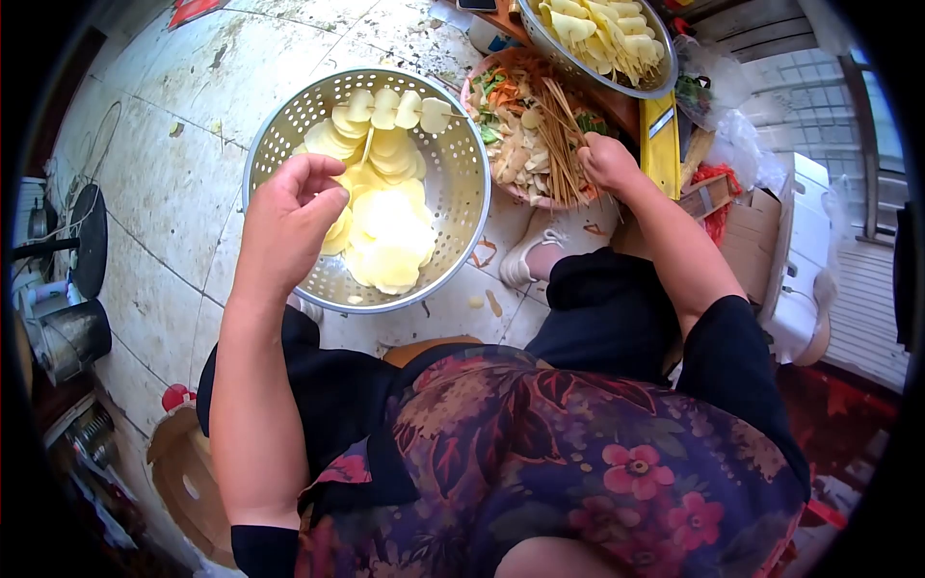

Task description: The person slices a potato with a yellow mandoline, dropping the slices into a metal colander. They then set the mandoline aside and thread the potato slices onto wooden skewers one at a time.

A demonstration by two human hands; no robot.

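Observation:
A metal colander [461,207] with a perforated wall holds thin, round potato slices [385,236]. Several slices threaded on a skewer [397,110] lie across its far side. Over the colander's left part is my left hand [294,217], fingers curled and thumb apart from them, with nothing visible in it. Farther right, my right hand [612,162] pinches at the edge of a bundle of thin wooden skewers [559,125]; its fingertips are partly hidden. That bundle rests on a pink basin [469,96] of vegetable scraps and peelings.
At the top right stands another metal bowl [663,72] full of skewered potato slices. A yellow board [660,144], plastic bags [737,140] and a white box [798,250] are on the right. Pots [72,332] stand at the far left on the dirty tiled floor [164,202].

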